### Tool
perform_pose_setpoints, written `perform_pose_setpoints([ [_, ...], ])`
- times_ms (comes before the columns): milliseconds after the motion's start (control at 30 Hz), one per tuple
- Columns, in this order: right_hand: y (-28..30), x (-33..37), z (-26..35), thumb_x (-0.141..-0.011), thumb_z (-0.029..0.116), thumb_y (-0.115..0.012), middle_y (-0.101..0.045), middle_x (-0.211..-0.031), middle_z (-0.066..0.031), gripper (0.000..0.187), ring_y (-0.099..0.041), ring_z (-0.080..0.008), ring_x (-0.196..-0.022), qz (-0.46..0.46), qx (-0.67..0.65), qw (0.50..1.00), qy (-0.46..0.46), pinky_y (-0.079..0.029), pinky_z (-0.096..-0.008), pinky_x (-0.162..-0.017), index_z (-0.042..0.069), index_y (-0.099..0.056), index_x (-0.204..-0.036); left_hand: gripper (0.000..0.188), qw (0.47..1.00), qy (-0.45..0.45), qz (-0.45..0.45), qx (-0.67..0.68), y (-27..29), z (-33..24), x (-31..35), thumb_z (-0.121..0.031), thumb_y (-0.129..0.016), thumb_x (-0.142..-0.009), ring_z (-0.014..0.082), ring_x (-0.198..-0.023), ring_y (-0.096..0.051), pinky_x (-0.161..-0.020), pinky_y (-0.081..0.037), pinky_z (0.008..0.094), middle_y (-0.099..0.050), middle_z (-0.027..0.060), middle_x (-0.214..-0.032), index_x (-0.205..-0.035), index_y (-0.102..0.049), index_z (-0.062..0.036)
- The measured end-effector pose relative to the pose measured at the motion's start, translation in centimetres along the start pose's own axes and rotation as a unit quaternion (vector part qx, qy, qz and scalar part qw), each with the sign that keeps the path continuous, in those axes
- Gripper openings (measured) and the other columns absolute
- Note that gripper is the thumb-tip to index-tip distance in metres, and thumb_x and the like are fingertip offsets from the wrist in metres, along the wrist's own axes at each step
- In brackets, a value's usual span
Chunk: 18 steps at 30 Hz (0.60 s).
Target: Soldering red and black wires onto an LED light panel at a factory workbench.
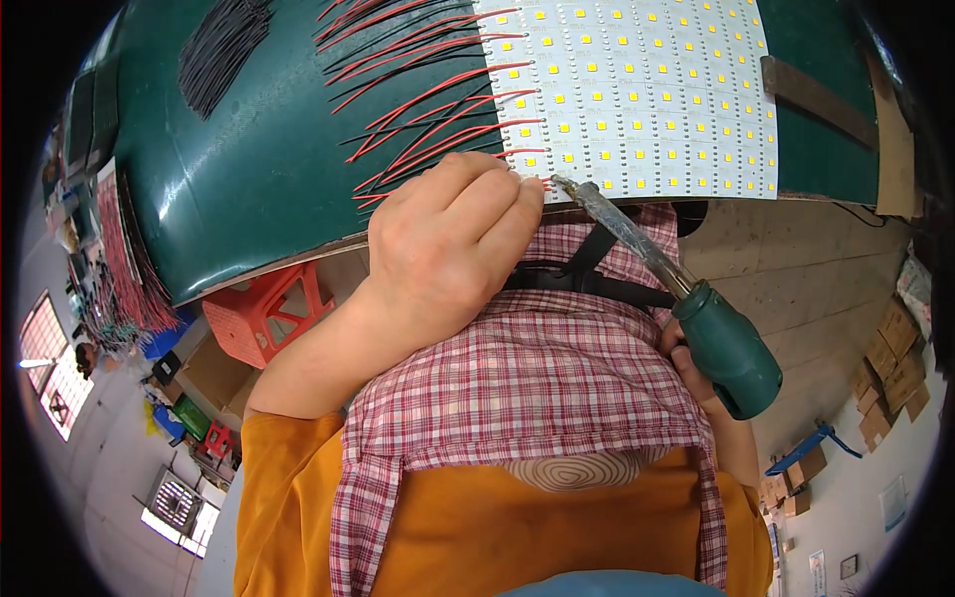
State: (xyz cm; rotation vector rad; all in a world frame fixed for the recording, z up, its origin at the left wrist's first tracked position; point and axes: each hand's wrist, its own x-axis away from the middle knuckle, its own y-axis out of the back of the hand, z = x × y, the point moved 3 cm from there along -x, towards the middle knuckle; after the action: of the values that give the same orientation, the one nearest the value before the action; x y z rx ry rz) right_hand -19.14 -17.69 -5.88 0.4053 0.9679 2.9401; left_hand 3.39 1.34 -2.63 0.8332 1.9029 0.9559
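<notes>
My left hand [448, 234] is closed in a pinch at the near left corner of a white LED board [622, 114]. A bit of red wire [546, 183] shows at its fingertips. The soldering iron [637, 239] slants in from the right, its tip at the board's corner beside those fingertips. My right hand [688, 363] grips the iron's green handle [731, 348], which hides most of the fingers. Yellow LEDs cover the board in rows. Red and black wires [428, 85] stretch leftward from its left edge.
A bundle of black wires [224, 50] lies on the green tabletop [259, 169]. More red and black wires [129, 249] hang over the table's left edge. A brown strip [821, 99] lies right of the board. A red plastic stool [264, 318] stands below the table.
</notes>
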Motion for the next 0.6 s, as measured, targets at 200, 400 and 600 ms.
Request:
perform_pose_setpoints([
  [200,0.0,0.2,-0.2,-0.069,0.007,-0.074,-0.063,-0.083,-0.0053,0.025,-0.063,-0.0212,-0.067,-0.002,-0.047,0.999,-0.014,-0.049,-0.0280,-0.059,0.005,-0.065,-0.093,0.021,1.000,-0.003,0.002,-0.003,0.2,-0.1,-0.1,0.001,-0.069,-0.065,0.0218,-0.074,-0.064,-0.062,-0.054,0.0298,-0.062,0.0064,-0.076,-0.086,-0.068,-0.0010],
  [400,0.3,-0.8,1.3,-0.079,0.004,-0.066,-0.063,-0.076,-0.0065,0.018,-0.061,-0.0182,-0.066,-0.017,-0.262,0.963,-0.053,-0.049,-0.0266,-0.064,0.000,-0.061,-0.096,0.019,0.999,-0.022,-0.011,-0.022,-0.2,0.2,0.0,-0.002,-0.068,-0.067,0.0195,-0.075,-0.062,-0.058,-0.051,0.0282,-0.059,0.0043,-0.076,-0.085,-0.066,-0.0021],
  [600,0.8,-2.5,2.2,-0.082,0.004,-0.064,-0.063,-0.074,-0.0061,0.013,-0.061,-0.0171,-0.067,-0.057,-0.283,0.957,-0.039,-0.048,-0.0267,-0.064,0.000,-0.060,-0.094,0.018,0.999,-0.022,-0.003,-0.029,0.1,0.5,-0.6,-0.003,-0.066,-0.068,0.0192,-0.076,-0.062,-0.057,-0.051,0.0281,-0.058,0.0042,-0.077,-0.086,-0.066,-0.0028],
])
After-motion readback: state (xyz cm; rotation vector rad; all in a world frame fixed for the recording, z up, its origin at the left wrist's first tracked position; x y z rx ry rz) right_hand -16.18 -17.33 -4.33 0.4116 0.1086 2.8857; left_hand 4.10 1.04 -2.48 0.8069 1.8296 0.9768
